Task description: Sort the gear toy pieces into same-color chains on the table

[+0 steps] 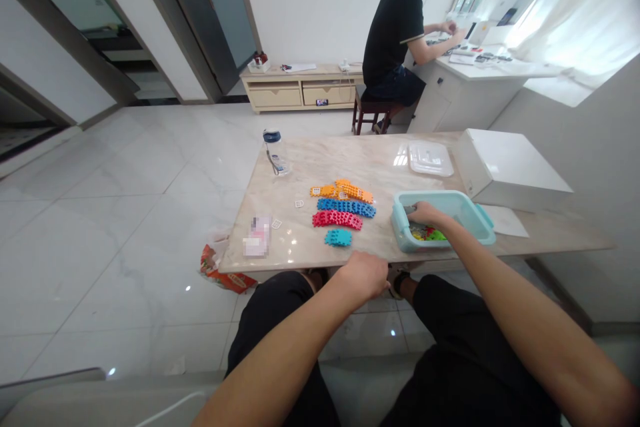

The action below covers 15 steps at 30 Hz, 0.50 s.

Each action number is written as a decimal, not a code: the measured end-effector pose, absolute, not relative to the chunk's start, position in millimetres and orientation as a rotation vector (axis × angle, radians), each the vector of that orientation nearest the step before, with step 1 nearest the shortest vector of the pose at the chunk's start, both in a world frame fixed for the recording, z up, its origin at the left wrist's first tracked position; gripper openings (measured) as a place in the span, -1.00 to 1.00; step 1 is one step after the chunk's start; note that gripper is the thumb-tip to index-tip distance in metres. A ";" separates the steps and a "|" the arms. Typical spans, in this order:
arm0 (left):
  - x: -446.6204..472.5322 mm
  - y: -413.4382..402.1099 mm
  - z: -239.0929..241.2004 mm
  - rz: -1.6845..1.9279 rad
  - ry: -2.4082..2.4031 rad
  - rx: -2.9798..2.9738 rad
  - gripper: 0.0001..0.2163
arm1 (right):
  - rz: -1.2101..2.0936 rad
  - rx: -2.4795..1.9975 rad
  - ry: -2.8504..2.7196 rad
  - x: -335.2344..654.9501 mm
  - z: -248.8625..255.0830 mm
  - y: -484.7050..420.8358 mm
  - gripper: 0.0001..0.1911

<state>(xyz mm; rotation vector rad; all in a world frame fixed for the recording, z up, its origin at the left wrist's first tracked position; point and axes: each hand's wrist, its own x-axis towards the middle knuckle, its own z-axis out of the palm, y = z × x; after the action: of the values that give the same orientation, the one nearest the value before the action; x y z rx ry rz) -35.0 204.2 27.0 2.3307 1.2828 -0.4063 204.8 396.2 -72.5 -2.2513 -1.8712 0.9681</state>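
Inside the turquoise bin (480,235), yellow and green pieces (437,235), right hand (429,213) (grip unclear), left hand (366,273) closed.

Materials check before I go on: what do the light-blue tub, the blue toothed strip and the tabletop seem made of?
Tub: likely rigid plastic, smooth; even colour and a moulded-looking rim suggest it.
Blue toothed strip: probably moulded plastic; bright uniform colour, regular teeth.
Tabletop: polished stone or a stone-look surface; cloudy veining and glossy reflections leave either open.
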 end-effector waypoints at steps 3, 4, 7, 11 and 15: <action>-34.7 204.3 23.2 -0.387 1.283 2.338 -0.59 | 0.904 -2.286 -1.847 198.0 -70.2 395.0 -0.80; -34.5 204.4 21.1 -0.382 1.288 2.336 -0.60 | 0.897 -2.295 -1.836 196.8 -69.0 394.8 -0.82; -33.9 204.8 14.2 -0.369 1.304 2.313 -0.62 | 0.865 -2.300 -1.794 197.3 -64.7 394.9 -0.81; -37.3 207.3 11.5 -0.389 1.314 2.273 -0.63 | 0.848 -2.269 -1.825 207.0 -60.0 395.3 -0.77; -57.0 217.2 20.1 -0.361 1.286 2.192 -0.60 | 0.789 -2.218 -1.811 223.3 -52.4 391.5 -0.64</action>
<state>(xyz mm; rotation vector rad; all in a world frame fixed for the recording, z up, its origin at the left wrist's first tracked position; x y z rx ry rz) -57.0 217.2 20.1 2.1923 1.2858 -0.3614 223.3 391.5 -52.4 -2.2176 -1.8108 0.7894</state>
